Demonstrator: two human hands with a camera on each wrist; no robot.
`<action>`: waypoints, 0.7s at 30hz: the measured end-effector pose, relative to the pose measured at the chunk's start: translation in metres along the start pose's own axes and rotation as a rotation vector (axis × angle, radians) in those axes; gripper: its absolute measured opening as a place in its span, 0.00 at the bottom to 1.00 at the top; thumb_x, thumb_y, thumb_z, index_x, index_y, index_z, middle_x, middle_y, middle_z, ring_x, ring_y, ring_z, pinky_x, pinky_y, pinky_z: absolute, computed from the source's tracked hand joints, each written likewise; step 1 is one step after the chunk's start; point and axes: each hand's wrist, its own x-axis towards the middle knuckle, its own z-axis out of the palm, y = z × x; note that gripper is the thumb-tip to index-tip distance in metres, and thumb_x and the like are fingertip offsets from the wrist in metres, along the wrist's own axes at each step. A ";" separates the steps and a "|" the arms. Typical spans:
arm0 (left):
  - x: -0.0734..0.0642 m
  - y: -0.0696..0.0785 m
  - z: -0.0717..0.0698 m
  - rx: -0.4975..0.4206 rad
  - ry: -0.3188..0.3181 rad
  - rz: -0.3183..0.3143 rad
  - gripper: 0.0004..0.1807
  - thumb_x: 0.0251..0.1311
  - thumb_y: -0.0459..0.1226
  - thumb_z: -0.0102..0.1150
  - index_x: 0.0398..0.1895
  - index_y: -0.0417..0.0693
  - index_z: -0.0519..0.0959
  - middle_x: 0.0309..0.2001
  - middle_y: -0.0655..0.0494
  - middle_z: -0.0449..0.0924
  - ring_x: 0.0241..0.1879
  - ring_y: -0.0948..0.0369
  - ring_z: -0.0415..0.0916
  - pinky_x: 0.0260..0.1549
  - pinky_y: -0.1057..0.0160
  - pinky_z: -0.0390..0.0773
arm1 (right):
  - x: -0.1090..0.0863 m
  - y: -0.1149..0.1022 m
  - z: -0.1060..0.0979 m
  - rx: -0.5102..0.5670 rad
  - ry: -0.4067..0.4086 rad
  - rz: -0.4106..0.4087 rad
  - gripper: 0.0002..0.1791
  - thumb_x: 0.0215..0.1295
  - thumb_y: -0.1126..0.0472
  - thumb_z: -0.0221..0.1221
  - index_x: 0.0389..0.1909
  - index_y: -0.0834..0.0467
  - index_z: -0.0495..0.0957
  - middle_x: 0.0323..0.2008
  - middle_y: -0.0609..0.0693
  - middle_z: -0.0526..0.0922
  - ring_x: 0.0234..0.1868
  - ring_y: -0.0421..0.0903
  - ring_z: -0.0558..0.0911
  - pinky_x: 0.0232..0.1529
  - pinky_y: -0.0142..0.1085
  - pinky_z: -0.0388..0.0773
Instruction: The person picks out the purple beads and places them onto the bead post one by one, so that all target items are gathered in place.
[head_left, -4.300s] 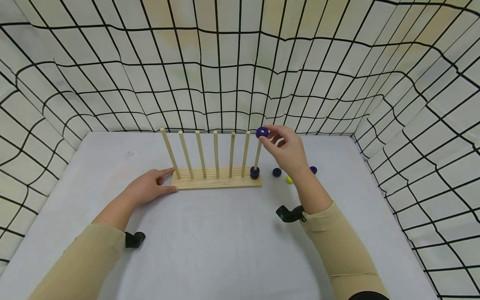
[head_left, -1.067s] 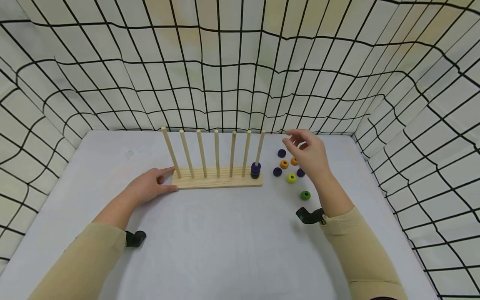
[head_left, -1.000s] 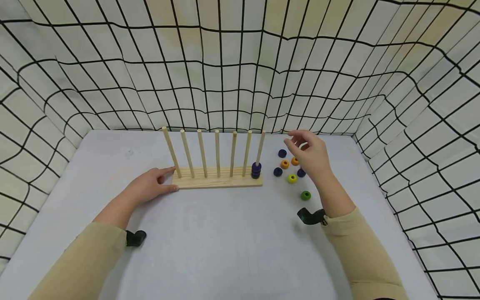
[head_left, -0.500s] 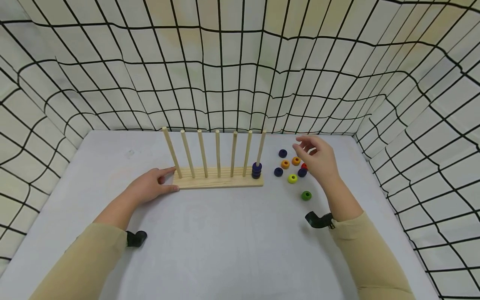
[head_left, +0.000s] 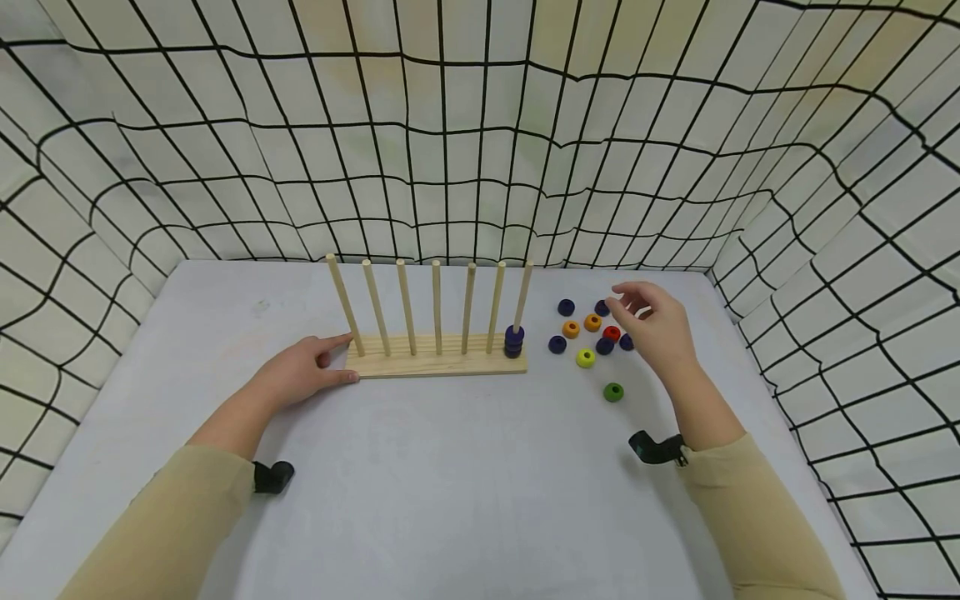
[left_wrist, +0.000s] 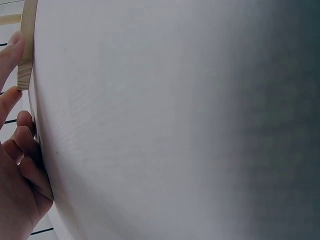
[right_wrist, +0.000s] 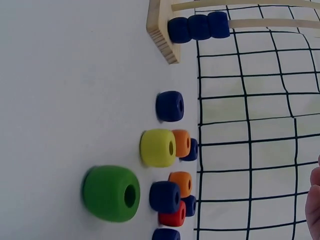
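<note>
My left hand holds the left end of a wooden peg rack, thumb at its front corner and index finger at the back one. In the left wrist view, the rack's end lies against the thumb and a finger. Three dark blue beads are stacked at the bottom of the rightmost peg; the other pegs are bare. My right hand, fingers bent and apart, hovers over the right side of the loose beads, holding nothing visible. A blue bead shows just left of its fingertips.
Right of the rack lie loose beads: several blue, such as one closest to it, two orange, a red, a yellow and a green nearest me. A black grid on white surrounds the white table.
Earlier my right hand held a blue bead at the top of the rightmost peg. That bead now sits on the stack, and the hand has moved right, uncovering more beads. The left hand stays.
</note>
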 end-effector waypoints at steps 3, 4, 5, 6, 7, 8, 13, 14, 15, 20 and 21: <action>-0.001 0.001 0.000 0.002 -0.001 -0.005 0.50 0.54 0.65 0.64 0.76 0.51 0.62 0.34 0.51 0.65 0.33 0.55 0.63 0.31 0.57 0.61 | -0.002 0.005 -0.002 -0.014 -0.001 0.004 0.20 0.71 0.48 0.58 0.55 0.56 0.80 0.41 0.52 0.78 0.43 0.47 0.74 0.45 0.36 0.71; -0.001 0.001 -0.001 0.002 -0.002 -0.006 0.50 0.54 0.65 0.64 0.76 0.52 0.62 0.34 0.51 0.65 0.33 0.56 0.63 0.31 0.57 0.61 | -0.002 0.007 -0.003 -0.018 -0.001 0.003 0.20 0.71 0.48 0.58 0.55 0.56 0.80 0.41 0.52 0.78 0.43 0.47 0.74 0.44 0.35 0.71; -0.001 0.001 -0.001 0.001 -0.002 -0.006 0.50 0.54 0.64 0.64 0.76 0.52 0.62 0.34 0.51 0.65 0.33 0.55 0.63 0.31 0.57 0.61 | -0.003 0.009 -0.004 -0.021 0.001 0.001 0.20 0.71 0.48 0.58 0.55 0.57 0.80 0.41 0.52 0.78 0.43 0.46 0.74 0.44 0.34 0.71; -0.001 0.001 -0.001 -0.001 -0.001 -0.006 0.50 0.55 0.64 0.64 0.76 0.52 0.62 0.34 0.51 0.65 0.33 0.55 0.63 0.31 0.57 0.61 | -0.003 0.012 -0.004 -0.024 0.003 -0.001 0.20 0.71 0.48 0.59 0.55 0.57 0.80 0.41 0.53 0.79 0.43 0.46 0.74 0.44 0.34 0.71; -0.002 0.002 -0.001 -0.001 -0.001 -0.005 0.49 0.55 0.64 0.64 0.76 0.52 0.62 0.34 0.51 0.65 0.33 0.56 0.63 0.31 0.57 0.61 | -0.003 0.014 -0.005 -0.025 0.006 -0.001 0.20 0.71 0.48 0.59 0.54 0.57 0.80 0.41 0.53 0.79 0.43 0.46 0.74 0.44 0.34 0.71; -0.002 0.002 -0.001 -0.001 -0.001 -0.004 0.49 0.55 0.64 0.64 0.76 0.52 0.62 0.34 0.51 0.65 0.33 0.56 0.63 0.31 0.57 0.61 | -0.004 0.017 -0.005 -0.029 0.007 0.000 0.20 0.71 0.48 0.59 0.54 0.58 0.80 0.41 0.53 0.79 0.43 0.47 0.74 0.44 0.34 0.71; -0.001 0.002 0.000 -0.003 -0.002 0.001 0.49 0.54 0.64 0.64 0.75 0.52 0.63 0.34 0.51 0.65 0.33 0.56 0.63 0.31 0.57 0.61 | -0.007 0.029 -0.008 -0.058 0.014 0.028 0.20 0.70 0.48 0.59 0.54 0.58 0.80 0.41 0.52 0.79 0.42 0.47 0.74 0.42 0.34 0.71; -0.001 0.001 0.000 -0.003 -0.002 0.001 0.49 0.54 0.64 0.64 0.75 0.52 0.63 0.34 0.51 0.65 0.33 0.56 0.63 0.31 0.57 0.61 | -0.008 0.031 -0.008 -0.062 0.014 0.033 0.20 0.70 0.48 0.59 0.54 0.58 0.80 0.41 0.52 0.79 0.42 0.46 0.74 0.42 0.34 0.71; -0.001 0.001 0.000 -0.003 -0.002 0.002 0.49 0.54 0.65 0.64 0.75 0.52 0.63 0.34 0.51 0.65 0.33 0.56 0.63 0.31 0.57 0.61 | -0.008 0.033 -0.009 -0.066 0.014 0.035 0.20 0.70 0.48 0.59 0.54 0.58 0.80 0.41 0.52 0.79 0.43 0.46 0.74 0.42 0.34 0.71; -0.002 0.001 0.000 -0.005 -0.002 0.000 0.49 0.54 0.65 0.64 0.75 0.52 0.63 0.34 0.51 0.65 0.33 0.56 0.63 0.31 0.56 0.61 | -0.012 0.043 -0.011 -0.087 0.002 0.039 0.21 0.70 0.47 0.59 0.54 0.59 0.80 0.40 0.53 0.78 0.42 0.47 0.74 0.35 0.30 0.70; -0.002 0.001 -0.001 -0.004 -0.001 -0.001 0.49 0.54 0.65 0.64 0.75 0.52 0.63 0.34 0.51 0.65 0.33 0.56 0.63 0.31 0.56 0.61 | -0.012 0.045 -0.011 -0.091 -0.004 0.043 0.22 0.70 0.47 0.59 0.54 0.59 0.80 0.40 0.53 0.78 0.42 0.47 0.74 0.34 0.30 0.70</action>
